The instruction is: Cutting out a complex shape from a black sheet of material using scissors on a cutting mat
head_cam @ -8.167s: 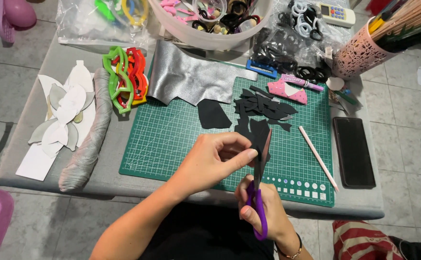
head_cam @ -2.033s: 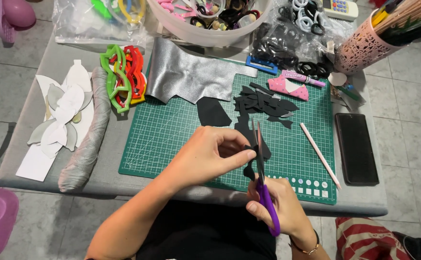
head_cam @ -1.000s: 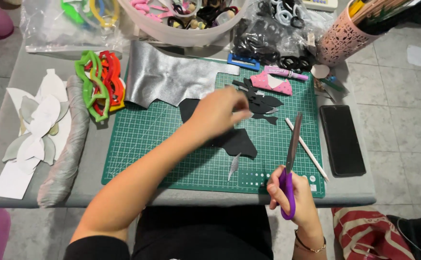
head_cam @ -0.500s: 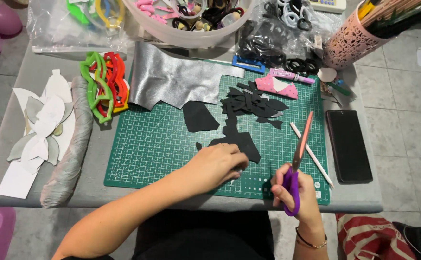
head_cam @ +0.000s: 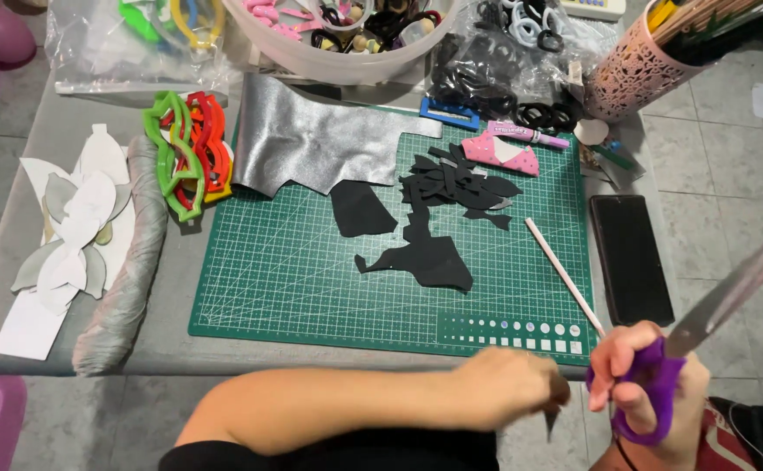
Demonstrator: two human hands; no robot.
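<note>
Purple-handled scissors (head_cam: 660,384) are gripped in the right hand (head_cam: 647,392), fingers through the loops, with the blades angled up and to the right, clear of the desk (head_cam: 68,139). A small dark scrap (head_cam: 552,422) is pinched in the left hand (head_cam: 512,388), held just beside the right hand at the near desk edge. Beyond the hands, a green cutting mat (head_cam: 294,279) is seen, on which a black cut shape (head_cam: 425,262) and a pile of black offcuts (head_cam: 456,183) lie. A white stick (head_cam: 563,275) rests at the mat's right edge, beside a black phone (head_cam: 630,257).
</note>
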